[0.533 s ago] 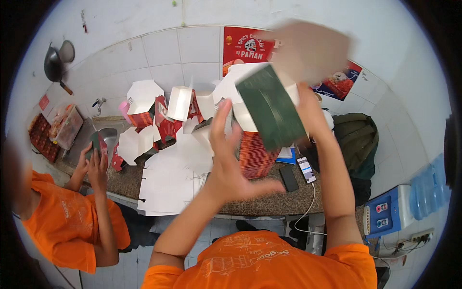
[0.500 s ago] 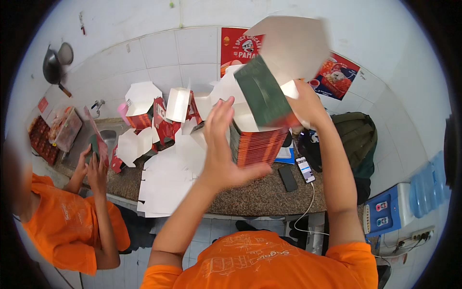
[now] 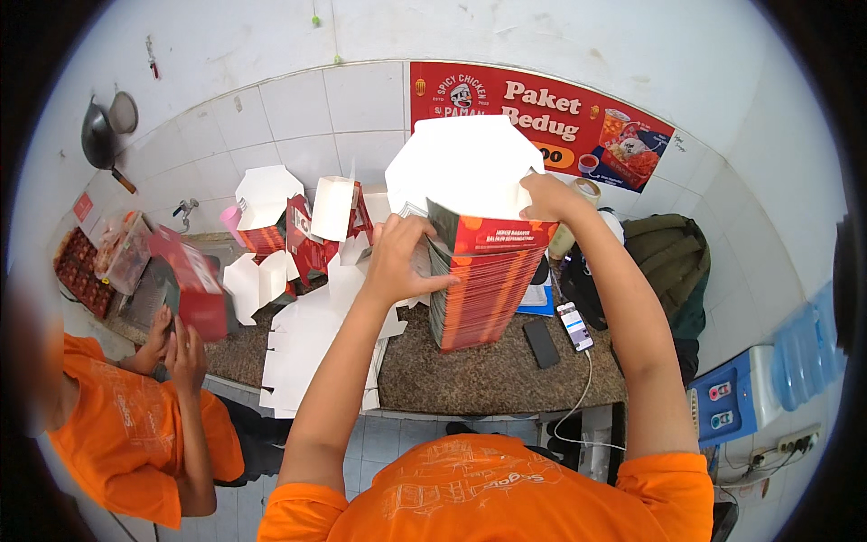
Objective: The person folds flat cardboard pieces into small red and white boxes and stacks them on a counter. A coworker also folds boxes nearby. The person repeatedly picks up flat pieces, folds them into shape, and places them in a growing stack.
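Note:
A tall stack of nested red and green cardboard food boxes [image 3: 488, 307] stands on the counter in front of me. Its top food box [image 3: 510, 231] sits in the others, white lid raised and leaning back. My right hand [image 3: 551, 197] pinches that box's right rim, with the thumb at the front and fingers partly hidden behind the edge. Around the stack's left front corner my left hand [image 3: 397, 260] is wrapped, its thumb across the front and its fingers along the left side near the top.
Flat white cardboard sheets [image 3: 307, 348] lie left of the stack; several opened boxes [image 3: 264, 212] stand behind them. To the right are a black phone [image 3: 541, 343], a lit phone [image 3: 574, 327] on a cable, and a backpack [image 3: 668, 262]. A co-worker [image 3: 135, 425] at left handles a red box [image 3: 194, 289].
The green-sided food box in my right hand has come down onto the stack, its lid now leaning back. My left hand, spread beside the stack before, has closed around its corner.

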A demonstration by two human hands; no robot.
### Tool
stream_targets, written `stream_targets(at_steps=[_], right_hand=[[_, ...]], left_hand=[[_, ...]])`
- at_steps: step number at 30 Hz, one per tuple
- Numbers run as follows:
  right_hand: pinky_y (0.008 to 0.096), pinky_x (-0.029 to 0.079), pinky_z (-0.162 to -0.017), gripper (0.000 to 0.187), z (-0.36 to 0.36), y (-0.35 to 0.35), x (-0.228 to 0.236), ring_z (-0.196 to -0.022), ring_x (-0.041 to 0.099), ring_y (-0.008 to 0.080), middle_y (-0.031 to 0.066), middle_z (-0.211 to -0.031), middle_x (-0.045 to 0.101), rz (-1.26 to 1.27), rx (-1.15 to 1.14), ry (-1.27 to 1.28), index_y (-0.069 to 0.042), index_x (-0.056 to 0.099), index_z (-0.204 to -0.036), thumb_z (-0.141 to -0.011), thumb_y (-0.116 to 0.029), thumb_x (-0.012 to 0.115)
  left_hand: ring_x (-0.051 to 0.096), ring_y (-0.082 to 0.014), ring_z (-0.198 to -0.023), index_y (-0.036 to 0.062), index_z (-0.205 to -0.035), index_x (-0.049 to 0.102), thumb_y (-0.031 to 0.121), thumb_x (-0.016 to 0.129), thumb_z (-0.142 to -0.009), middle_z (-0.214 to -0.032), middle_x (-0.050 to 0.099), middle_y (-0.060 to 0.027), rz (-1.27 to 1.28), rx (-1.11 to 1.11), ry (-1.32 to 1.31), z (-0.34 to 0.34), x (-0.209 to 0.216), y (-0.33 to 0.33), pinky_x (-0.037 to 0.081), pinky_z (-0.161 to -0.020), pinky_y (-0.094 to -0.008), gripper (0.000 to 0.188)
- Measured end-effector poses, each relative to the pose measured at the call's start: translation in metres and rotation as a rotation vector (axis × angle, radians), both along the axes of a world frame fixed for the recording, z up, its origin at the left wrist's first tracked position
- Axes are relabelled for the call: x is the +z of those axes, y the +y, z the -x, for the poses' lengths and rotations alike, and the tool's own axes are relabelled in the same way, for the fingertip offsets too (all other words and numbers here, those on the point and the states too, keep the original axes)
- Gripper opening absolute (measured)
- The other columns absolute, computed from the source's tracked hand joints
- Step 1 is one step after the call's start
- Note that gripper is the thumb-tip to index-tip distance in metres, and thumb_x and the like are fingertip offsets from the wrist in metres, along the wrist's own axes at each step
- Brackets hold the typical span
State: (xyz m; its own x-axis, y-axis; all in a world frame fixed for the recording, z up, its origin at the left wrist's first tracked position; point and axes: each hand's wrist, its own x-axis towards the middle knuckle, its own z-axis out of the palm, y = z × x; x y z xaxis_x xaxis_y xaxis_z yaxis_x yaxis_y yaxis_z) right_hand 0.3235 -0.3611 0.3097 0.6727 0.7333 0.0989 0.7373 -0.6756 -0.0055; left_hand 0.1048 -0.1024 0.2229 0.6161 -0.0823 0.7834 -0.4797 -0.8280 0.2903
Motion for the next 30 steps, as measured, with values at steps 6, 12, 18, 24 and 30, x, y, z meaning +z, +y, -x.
stream_targets(at_steps=[6,12,18,24,30], right_hand=[[0.0494,0.054,-0.100,0.041,0.002,0.011,-0.017,-0.116,0.068,0.0439,0.0290,-0.120,0.071,-0.102,-0.179,-0.019,0.005,0.068,-0.120,-0.082,-0.011,0.072],[0.0501,0.054,-0.100,0.036,0.011,0.018,-0.016,-0.113,0.069,0.0446,0.0288,-0.116,0.073,-0.046,-0.171,-0.030,0.007,0.068,-0.118,-0.085,-0.008,0.066],[0.0513,0.058,-0.092,0.048,0.037,0.015,-0.019,-0.107,0.073,0.0424,0.0271,-0.113,0.075,-0.119,-0.291,0.017,0.002,0.075,-0.112,-0.097,-0.043,0.067],[0.0540,0.057,-0.093,0.067,0.046,0.019,-0.019,-0.107,0.074,0.0433,0.0271,-0.113,0.075,-0.161,-0.323,0.042,0.001,0.076,-0.111,-0.101,-0.061,0.055],[0.0542,0.056,-0.090,0.078,0.033,0.008,-0.021,-0.098,0.073,0.0458,0.0283,-0.104,0.075,-0.247,-0.275,-0.080,0.004,0.075,-0.108,-0.100,-0.070,0.052]], left_hand=[[0.054,-0.0274,-0.113,0.0130,-0.086,0.066,0.041,0.095,-0.067,-0.126,0.064,-0.0042,-0.035,0.002,-0.148,0.005,-0.011,-0.015,0.034,-0.095,-0.0461,0.045],[0.045,-0.0347,-0.140,0.0149,-0.121,0.063,0.033,0.094,-0.070,-0.146,0.058,-0.0143,-0.105,-0.026,-0.046,0.007,-0.026,-0.012,0.028,-0.108,-0.0543,0.063],[0.045,-0.0394,-0.141,0.0092,-0.149,0.046,0.029,0.091,-0.077,-0.151,0.055,-0.0202,0.132,0.126,-0.163,0.029,-0.043,-0.033,0.027,-0.114,-0.0608,0.088],[0.043,-0.0459,-0.144,-0.0003,-0.153,0.042,0.028,0.085,-0.082,-0.156,0.046,-0.0282,0.241,1.220,0.475,0.102,-0.224,0.001,0.032,-0.118,-0.0612,0.088],[0.047,-0.0489,-0.139,0.0025,-0.155,0.042,0.038,0.085,-0.083,-0.153,0.046,-0.0295,0.305,0.896,1.077,0.167,-0.319,0.091,0.048,-0.106,-0.0604,0.092]])
